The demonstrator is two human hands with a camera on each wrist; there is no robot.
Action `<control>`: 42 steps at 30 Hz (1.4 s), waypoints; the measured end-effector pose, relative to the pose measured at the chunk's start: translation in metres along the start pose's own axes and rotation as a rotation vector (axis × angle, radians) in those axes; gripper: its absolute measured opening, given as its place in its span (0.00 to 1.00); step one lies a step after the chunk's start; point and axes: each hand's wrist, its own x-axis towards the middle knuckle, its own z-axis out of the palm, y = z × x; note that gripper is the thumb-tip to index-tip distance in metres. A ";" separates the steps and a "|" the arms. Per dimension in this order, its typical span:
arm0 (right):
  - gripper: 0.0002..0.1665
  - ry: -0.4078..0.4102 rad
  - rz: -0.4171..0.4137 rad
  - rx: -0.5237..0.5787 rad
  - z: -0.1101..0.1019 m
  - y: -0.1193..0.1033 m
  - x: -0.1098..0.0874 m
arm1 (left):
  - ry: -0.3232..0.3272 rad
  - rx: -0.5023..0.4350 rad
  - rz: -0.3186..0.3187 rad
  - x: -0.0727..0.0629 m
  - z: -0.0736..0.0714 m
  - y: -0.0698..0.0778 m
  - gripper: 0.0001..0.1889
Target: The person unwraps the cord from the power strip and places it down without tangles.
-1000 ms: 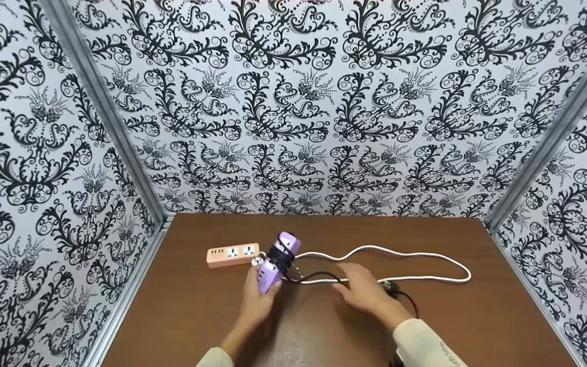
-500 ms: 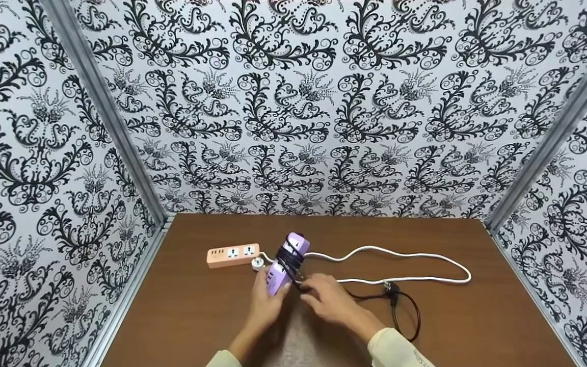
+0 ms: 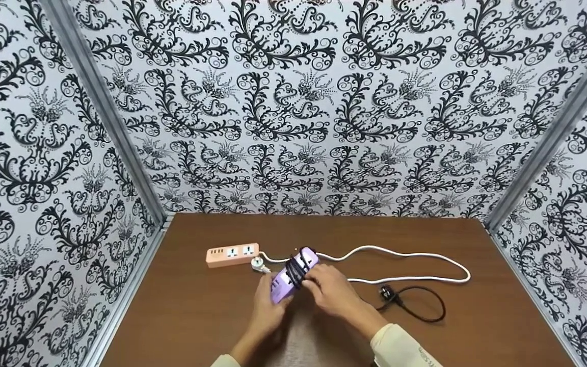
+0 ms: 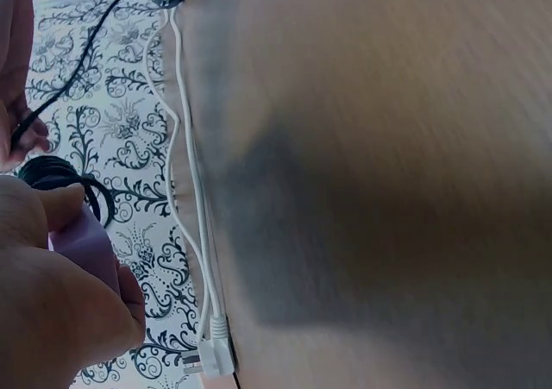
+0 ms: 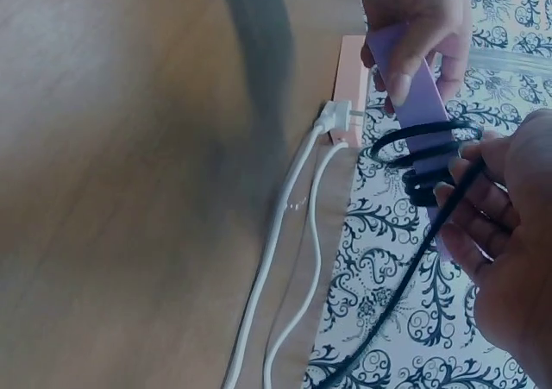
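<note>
My left hand (image 3: 267, 306) grips the lower end of a purple power strip (image 3: 282, 288), held tilted above the table. Several turns of its black cord (image 3: 296, 271) wrap round the strip's middle. Close against the strip's right side, my right hand (image 3: 335, 290) pinches the cord; the right wrist view shows the cord (image 5: 414, 272) running between thumb and fingers. From there it trails right to a black plug (image 3: 387, 292) on the table, beside a loose loop of cord. In the left wrist view the strip (image 4: 89, 247) is partly hidden by the left hand.
An orange power strip (image 3: 233, 256) lies at the table's back left, its white plug (image 3: 258, 263) beside it. Its white cord (image 3: 416, 254) stretches in a long loop across the back right. Patterned walls (image 3: 293, 127) stand behind and at both sides of the brown table (image 3: 181, 311).
My right hand has moved left to the purple strip, bringing the black cord along. The strip has shifted right and slightly nearer. The black plug's loose loop has swung out to the right.
</note>
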 end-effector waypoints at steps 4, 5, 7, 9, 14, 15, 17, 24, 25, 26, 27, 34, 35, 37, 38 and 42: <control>0.04 0.026 0.072 -0.018 -0.002 0.006 0.001 | -0.015 -0.007 -0.050 0.001 -0.002 -0.002 0.28; 0.04 0.036 0.086 -0.025 -0.003 0.008 0.002 | -0.018 -0.008 -0.059 0.001 -0.003 -0.002 0.27; 0.04 0.058 0.102 -0.042 -0.004 0.013 0.002 | -0.022 -0.003 -0.071 0.002 -0.004 -0.003 0.28; 0.04 0.081 0.107 -0.062 -0.005 0.018 0.002 | -0.025 0.000 -0.077 0.002 -0.006 -0.004 0.28; 0.04 0.106 0.149 -0.088 -0.009 0.027 0.004 | -0.042 0.001 -0.076 0.001 -0.008 -0.006 0.28; 0.03 0.102 0.167 -0.091 -0.009 0.028 0.003 | -0.047 0.000 -0.074 0.001 -0.008 -0.005 0.28; 0.03 0.089 0.205 -0.103 -0.010 0.032 0.002 | -0.053 0.006 -0.065 0.001 -0.009 -0.005 0.28; 0.03 0.035 0.278 -0.142 -0.006 0.049 -0.011 | -0.010 0.005 -0.081 0.003 -0.014 -0.006 0.28; 0.03 0.018 0.281 -0.146 -0.006 0.052 -0.014 | 0.000 -0.003 -0.087 0.005 -0.015 -0.007 0.28; 0.03 -0.005 0.285 -0.149 -0.005 0.054 -0.017 | 0.009 -0.013 -0.092 0.006 -0.016 -0.007 0.27; 0.03 -0.030 0.287 -0.147 -0.005 0.056 -0.021 | 0.016 -0.024 -0.100 0.008 -0.018 -0.008 0.27; 0.03 -0.203 0.322 -0.108 -0.006 0.075 -0.046 | 0.065 -0.051 -0.119 0.014 -0.029 -0.013 0.27; 0.03 -0.224 0.332 -0.096 -0.007 0.078 -0.050 | 0.070 -0.049 -0.119 0.015 -0.031 -0.013 0.27; 0.03 -0.266 0.357 -0.065 -0.009 0.084 -0.057 | 0.077 -0.049 -0.128 0.015 -0.034 -0.014 0.27; 0.03 -0.280 0.365 -0.054 -0.011 0.087 -0.061 | 0.082 -0.046 -0.132 0.016 -0.035 -0.014 0.27; 0.05 -0.341 0.404 0.015 -0.016 0.096 -0.073 | 0.100 -0.032 -0.138 0.018 -0.042 -0.017 0.27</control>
